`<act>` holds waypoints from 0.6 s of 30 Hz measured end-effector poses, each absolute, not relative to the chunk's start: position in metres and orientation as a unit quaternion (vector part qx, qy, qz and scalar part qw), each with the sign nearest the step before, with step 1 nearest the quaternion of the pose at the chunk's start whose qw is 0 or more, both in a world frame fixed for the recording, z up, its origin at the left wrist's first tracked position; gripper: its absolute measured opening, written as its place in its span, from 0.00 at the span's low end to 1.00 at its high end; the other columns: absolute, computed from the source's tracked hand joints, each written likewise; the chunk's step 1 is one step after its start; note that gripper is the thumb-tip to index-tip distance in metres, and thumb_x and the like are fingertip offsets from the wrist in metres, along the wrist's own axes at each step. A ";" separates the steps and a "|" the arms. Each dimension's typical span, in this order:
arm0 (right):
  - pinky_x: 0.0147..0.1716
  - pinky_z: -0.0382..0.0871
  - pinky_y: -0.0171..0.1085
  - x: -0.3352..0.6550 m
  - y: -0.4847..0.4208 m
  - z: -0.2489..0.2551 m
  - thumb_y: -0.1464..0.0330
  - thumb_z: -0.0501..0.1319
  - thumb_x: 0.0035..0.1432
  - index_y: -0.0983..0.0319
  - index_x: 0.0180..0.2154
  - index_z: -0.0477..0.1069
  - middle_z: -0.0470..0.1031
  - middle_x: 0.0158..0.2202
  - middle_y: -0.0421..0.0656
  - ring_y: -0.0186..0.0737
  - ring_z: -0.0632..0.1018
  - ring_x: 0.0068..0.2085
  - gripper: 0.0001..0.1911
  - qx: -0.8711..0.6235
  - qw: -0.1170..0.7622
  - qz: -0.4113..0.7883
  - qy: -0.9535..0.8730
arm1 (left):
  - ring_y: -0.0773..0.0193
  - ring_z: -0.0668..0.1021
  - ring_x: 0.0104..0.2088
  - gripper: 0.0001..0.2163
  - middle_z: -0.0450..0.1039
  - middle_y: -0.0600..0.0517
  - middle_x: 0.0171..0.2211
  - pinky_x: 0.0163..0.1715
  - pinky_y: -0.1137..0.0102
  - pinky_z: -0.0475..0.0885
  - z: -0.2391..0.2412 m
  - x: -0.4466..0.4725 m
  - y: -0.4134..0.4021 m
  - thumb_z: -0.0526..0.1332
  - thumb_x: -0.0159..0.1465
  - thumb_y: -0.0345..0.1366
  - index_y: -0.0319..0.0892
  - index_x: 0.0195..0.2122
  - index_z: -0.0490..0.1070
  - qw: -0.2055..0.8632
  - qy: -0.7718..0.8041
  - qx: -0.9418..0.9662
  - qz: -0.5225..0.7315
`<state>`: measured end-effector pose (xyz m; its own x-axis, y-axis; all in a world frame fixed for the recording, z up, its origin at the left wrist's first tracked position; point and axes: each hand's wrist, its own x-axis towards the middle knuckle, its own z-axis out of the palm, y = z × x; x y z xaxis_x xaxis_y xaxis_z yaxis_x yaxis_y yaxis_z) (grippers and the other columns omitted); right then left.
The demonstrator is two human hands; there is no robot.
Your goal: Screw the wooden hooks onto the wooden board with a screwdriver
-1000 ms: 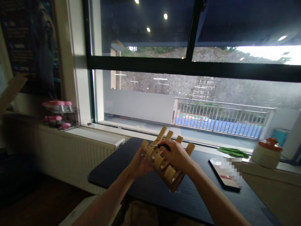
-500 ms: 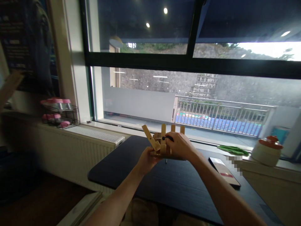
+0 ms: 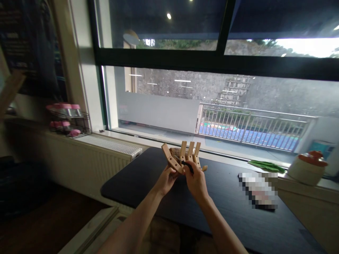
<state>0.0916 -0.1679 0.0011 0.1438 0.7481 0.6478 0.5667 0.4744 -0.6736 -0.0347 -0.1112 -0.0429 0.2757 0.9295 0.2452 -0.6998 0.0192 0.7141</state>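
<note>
Above the table I see a light wooden piece point(image 3: 172, 160) with several bent, upright slats. Dark round holes show along the slats, and a rough brown part sits behind them. My left hand point(image 3: 167, 181) grips its lower left side, with the fingertips partly hidden beneath. Closed round a black handle, my right hand point(image 3: 197, 181) holds what looks like a screwdriver point(image 3: 187, 165). Its thin shaft points up and left toward the inside of the leftmost slat; whether the tip touches the wood I cannot tell.
Below the hands is a dark table point(image 3: 143, 173). A blurred-out flat item point(image 3: 258, 190) lies at its right. On the windowsill are a green cloth point(image 3: 266, 166) and a white jar point(image 3: 307, 169) with an orange lid. A radiator point(image 3: 116, 148) and a wire rack point(image 3: 70, 121) stand left.
The wooden piece has turned, so its slats' holes now show. My right hand has come down from over the slats to their near side, still with the screwdriver. The view has shifted slightly.
</note>
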 end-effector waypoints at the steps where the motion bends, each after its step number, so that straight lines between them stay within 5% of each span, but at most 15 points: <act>1: 0.36 0.67 0.37 0.091 -0.169 -0.002 0.65 0.52 0.57 0.59 0.43 0.70 0.76 0.36 0.43 0.40 0.75 0.35 0.14 -0.504 0.569 0.085 -0.644 | 0.61 0.76 0.39 0.18 0.74 0.50 0.35 0.42 0.66 0.70 -0.042 -0.035 -0.112 0.55 0.49 0.22 0.39 0.41 0.69 0.694 0.155 0.397 0.581; 18: 0.32 0.69 0.34 0.073 -0.189 -0.052 0.63 0.52 0.57 0.63 0.44 0.68 0.75 0.31 0.44 0.37 0.76 0.30 0.15 -0.466 0.661 0.214 -0.549 | 0.60 0.75 0.38 0.13 0.75 0.51 0.35 0.45 0.66 0.66 -0.049 -0.053 -0.114 0.60 0.47 0.24 0.39 0.35 0.72 0.538 0.318 0.563 0.540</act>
